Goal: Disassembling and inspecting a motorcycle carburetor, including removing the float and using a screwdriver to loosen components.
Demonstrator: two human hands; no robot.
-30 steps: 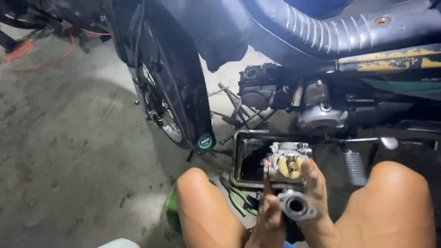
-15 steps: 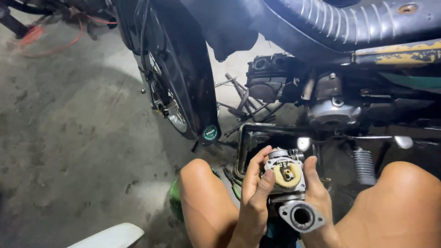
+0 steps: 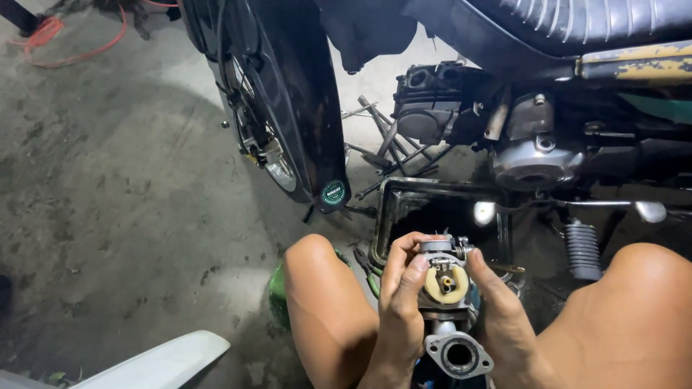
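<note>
- Motorcycle point(image 3: 504, 86) fills the top of the view, its black front wheel and fender point(image 3: 288, 122) at the left and the engine point(image 3: 497, 133) at the centre; since the earlier frames the view has dropped a little, so the engine sits higher in the picture.
- Concrete floor point(image 3: 108, 202) spreads to the left, with an orange cord point(image 3: 79, 43) in the far corner.
- Black drain pan point(image 3: 389, 209) lies on the floor under the engine, just beyond the hands.
- Bare knees frame the hands on either side.
- Carburetor point(image 3: 447, 302) is held upright between the knees, above the near edge of the pan, its round flange towards the camera; a second ago it was lower and tilted.
- Left hand point(image 3: 400, 302) grasps its left side, thumb on the cream-coloured float.
- Right hand point(image 3: 504, 317) clasps its right side, fingers wrapped behind.
</note>
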